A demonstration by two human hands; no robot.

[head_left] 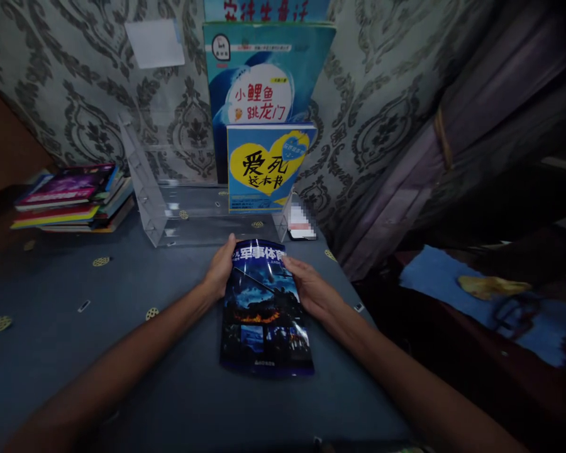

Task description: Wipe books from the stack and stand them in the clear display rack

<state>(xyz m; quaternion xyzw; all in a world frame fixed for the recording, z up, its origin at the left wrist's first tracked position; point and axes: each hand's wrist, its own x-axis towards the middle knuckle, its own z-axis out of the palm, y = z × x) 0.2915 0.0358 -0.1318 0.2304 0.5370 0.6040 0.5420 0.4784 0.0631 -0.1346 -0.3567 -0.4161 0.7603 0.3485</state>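
Note:
Between my hands is a dark blue book [264, 302] with a glossy cover showing a tank and flames. My left hand [220, 270] grips its upper left edge, thumb upward. On the opposite edge my right hand [309, 283] grips it, with the thumb on the cover; the other fingers are mostly hidden. Just beyond stands a clear tiered book rack [158, 207]. On its right side a blue book with a yellow heart [271, 170] leans upright, in front of a taller teal book [311, 69]. A third light-blue book [266, 9] shows behind them at the top.
A stack of books [70, 195] lies at the left on the blue-grey table [75, 352]. A phone-like object [302, 217], partly blurred, is beside the rack's right end. Right of the table edge hang a tied curtain [400, 170] and a blue cloth [429, 277].

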